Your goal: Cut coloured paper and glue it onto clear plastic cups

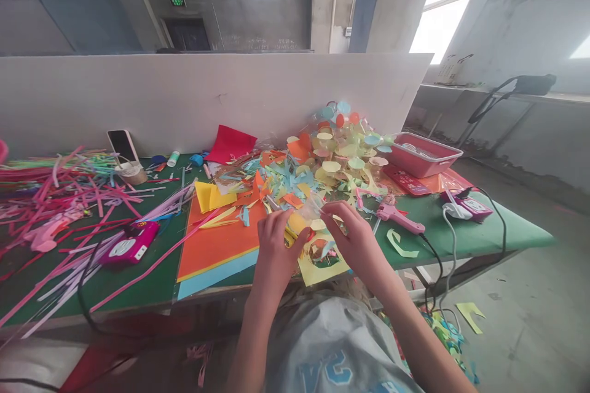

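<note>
My left hand (pixel 279 244) and my right hand (pixel 354 236) are close together over the front of the table. A piece of clear plastic film (pixel 314 204) stretches between them, its edge pinched in the fingers of my right hand. A pale yellow paper disc (pixel 298 222) shows by the left fingers, which are curled; their exact grip is partly hidden. Below the hands lies a yellow sheet (pixel 320 267) with round cut-outs. Orange sheets (pixel 216 250) with blue and yellow edges lie to the left. A pink glue gun (pixel 399 216) rests to the right of my right hand.
Paper scraps (pixel 295 175) and a cluster of paper discs (pixel 343 147) fill the table's middle. A pink basket (pixel 428 163) stands at right. Pink strips (pixel 99 193), a phone (pixel 122 146) and a purple power strip (pixel 130 244) are at left. Cords hang off the front edge.
</note>
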{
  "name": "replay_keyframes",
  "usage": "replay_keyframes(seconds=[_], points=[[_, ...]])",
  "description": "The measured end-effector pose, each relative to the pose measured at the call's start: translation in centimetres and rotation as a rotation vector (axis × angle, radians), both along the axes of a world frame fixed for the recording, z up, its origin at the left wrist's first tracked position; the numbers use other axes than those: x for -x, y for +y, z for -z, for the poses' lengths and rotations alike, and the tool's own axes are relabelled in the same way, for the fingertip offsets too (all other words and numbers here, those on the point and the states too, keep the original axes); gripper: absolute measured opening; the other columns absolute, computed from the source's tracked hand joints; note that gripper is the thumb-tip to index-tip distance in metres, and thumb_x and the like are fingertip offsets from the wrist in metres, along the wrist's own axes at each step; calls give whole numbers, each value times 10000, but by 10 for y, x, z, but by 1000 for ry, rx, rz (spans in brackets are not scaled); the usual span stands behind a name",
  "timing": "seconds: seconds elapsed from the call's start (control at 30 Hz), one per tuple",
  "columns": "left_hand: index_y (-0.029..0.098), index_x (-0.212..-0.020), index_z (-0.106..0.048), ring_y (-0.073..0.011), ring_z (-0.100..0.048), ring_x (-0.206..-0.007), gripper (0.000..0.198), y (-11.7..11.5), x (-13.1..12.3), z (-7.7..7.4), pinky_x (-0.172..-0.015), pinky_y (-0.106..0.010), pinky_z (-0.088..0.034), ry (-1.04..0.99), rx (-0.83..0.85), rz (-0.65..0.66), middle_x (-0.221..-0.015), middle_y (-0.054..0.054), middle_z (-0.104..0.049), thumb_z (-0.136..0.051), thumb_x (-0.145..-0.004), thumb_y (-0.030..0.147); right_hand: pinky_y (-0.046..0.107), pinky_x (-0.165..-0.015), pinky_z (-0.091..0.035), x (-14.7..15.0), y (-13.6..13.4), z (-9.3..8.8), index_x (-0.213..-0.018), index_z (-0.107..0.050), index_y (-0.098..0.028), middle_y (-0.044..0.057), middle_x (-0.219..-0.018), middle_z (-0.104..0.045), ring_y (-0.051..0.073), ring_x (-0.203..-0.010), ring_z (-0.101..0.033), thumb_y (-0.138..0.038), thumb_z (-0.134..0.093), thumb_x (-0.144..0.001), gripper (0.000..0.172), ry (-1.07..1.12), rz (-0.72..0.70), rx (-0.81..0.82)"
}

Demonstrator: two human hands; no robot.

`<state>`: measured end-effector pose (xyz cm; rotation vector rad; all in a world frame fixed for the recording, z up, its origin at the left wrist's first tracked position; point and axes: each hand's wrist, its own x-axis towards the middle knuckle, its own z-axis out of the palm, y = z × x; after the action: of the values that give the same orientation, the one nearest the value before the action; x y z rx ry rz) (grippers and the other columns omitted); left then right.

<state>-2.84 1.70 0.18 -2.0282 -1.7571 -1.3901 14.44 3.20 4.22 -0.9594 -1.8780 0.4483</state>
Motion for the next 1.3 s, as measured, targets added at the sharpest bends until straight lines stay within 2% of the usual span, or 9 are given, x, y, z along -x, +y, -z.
replay_keyframes(seconds=[0.27, 0.53, 0.8, 0.93, 1.07, 1.17, 1.3], points=[[226, -1192, -591, -266, -538, -1091, 410, -1, 1, -3, -954, -435, -478, -5, -16, -4, -1124, -104, -630, -571, -894, 508, 296, -862, -469, -1, 0, -3, -958, -573, -237, 62, -1017, -636, 195, -970, -603, -253, -435, -1014, 149, -42, -2, -52], [224, -1206, -594, -260, -534, -1089, 398, 0, 3, -1, -965, -425, -473, 16, -30, 12, -1122, -99, -634, -575, -900, 478, 299, -827, -475, -3, 1, -5, -956, -592, -231, 72, -1000, -638, 200, -940, -597, -246, -404, -1022, 200, -108, -34, -81], [230, -1227, -573, -255, -540, -1084, 382, 0, 6, -1, -949, -421, -488, 5, -4, 22, -1142, -103, -616, -574, -911, 445, 314, -874, -485, -5, 3, -4, -974, -586, -241, 64, -1054, -631, 198, -982, -613, -276, -417, -1021, 179, -111, -59, 10], [250, -1240, -553, -263, -524, -1140, 377, -3, 6, -6, -954, -425, -494, -28, 11, 24, -1203, -112, -574, -594, -904, 417, 348, -945, -500, -3, 5, 2, -1132, -565, -269, 83, -1300, -537, 207, -1095, -606, -369, -501, -986, 189, -41, -50, 11], [260, -1230, -519, -261, -529, -1204, 376, -7, 2, -14, -949, -418, -511, -76, -17, 96, -1270, -110, -578, -627, -891, 384, 403, -944, -527, -4, 4, 4, -1401, -392, -313, 114, -1474, -368, 216, -1081, -607, -474, -588, -921, 542, 46, -7, 45], [268, -1239, -487, -234, -570, -1196, 395, -10, -1, -19, -959, -401, -519, -122, -18, 164, -1267, -94, -604, -646, -885, 340, 414, -960, -516, -7, 2, 0, -1444, -371, -323, 104, -1435, -418, 223, -1111, -582, -496, -529, -950, 546, 53, -35, 98], [271, -1235, -481, -205, -592, -1189, 403, -13, -3, -23, -956, -357, -535, -170, -57, 250, -1252, -81, -613, -662, -875, 293, 388, -987, -487, -11, 1, -5, -1377, -490, -290, 89, -1317, -514, 215, -1117, -560, -496, -474, -979, 449, 109, -75, 113]])
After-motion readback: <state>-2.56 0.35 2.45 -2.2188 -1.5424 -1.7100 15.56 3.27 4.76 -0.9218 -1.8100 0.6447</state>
